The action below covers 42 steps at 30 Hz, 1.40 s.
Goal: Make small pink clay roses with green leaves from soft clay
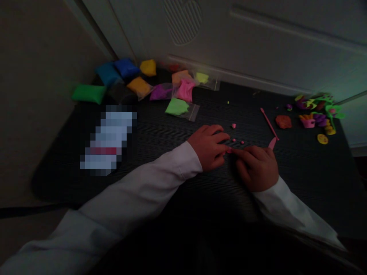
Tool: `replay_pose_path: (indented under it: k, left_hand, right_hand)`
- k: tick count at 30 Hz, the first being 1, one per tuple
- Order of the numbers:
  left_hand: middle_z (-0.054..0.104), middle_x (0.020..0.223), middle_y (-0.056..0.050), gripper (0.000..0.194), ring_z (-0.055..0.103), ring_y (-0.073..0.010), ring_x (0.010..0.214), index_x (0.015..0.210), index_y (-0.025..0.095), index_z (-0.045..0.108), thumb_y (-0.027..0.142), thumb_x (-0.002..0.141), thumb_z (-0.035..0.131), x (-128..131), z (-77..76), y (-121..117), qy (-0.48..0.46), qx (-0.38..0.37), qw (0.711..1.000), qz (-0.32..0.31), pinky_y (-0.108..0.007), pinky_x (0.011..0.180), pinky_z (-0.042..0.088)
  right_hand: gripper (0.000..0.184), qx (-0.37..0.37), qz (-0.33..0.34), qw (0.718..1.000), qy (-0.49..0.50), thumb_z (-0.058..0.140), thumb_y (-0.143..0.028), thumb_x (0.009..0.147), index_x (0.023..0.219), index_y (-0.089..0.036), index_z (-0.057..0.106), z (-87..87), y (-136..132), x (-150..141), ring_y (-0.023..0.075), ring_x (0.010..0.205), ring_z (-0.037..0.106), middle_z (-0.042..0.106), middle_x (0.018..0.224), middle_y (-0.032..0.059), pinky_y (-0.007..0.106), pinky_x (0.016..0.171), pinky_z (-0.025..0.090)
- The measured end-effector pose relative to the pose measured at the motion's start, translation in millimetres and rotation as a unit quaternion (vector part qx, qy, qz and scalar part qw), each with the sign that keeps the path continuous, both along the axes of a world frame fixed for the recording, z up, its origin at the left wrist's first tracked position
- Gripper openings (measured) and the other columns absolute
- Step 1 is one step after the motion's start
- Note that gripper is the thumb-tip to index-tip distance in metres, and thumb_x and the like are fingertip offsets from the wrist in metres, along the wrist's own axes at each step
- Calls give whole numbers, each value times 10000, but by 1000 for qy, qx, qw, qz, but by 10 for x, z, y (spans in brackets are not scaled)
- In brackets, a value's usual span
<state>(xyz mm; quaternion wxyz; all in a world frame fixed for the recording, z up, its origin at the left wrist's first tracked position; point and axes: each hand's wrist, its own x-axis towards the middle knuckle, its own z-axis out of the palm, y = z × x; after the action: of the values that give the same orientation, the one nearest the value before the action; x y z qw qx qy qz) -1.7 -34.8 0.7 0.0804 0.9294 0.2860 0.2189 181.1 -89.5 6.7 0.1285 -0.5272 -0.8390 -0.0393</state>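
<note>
My left hand [210, 147] and my right hand [256, 166] rest close together on a dark striped table [160, 152]. The fingertips of both meet on a tiny pink clay piece [229, 151], pinching it against the tabletop. Also in my right hand is a pink modelling tool [272, 143], whose flat tip sticks up past the knuckles. Three small pink clay bits [234, 125] lie just beyond the fingers. Both arms wear white sleeves.
Several bags of coloured clay [177, 107] lie along the back left of the table. A thin pink stick [268, 123], an orange clay lump [283, 122] and finished clay figures [315, 112] sit at the right. A blurred-out item [107, 139] lies left. A white door stands behind.
</note>
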Motion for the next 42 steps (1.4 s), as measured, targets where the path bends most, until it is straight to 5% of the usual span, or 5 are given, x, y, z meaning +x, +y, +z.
replay_pose_path:
  k: [11,42]
  left_hand:
    - [561,936,-66,208,449,-206,928,848,135,579,251,734,449,-40,11,51,-34,-6,999,23,-357,776,370]
    - [563,873,-70,191,460,-174,861,840,133,590,214,739,450,-40,-18,73,-47,-18,999,11,-319,774,377]
  right_hand:
    - [315,-42,-18,997,-67,429,-273,757,1051,-265,541,40,-13,-82,183,742,505,587,793,13,368,718,256]
    - [316,-30,-13,999,-33,423,-254,761,1055,-230,539,21,-43,-82,180,785,484,582,847,35,348,733,250]
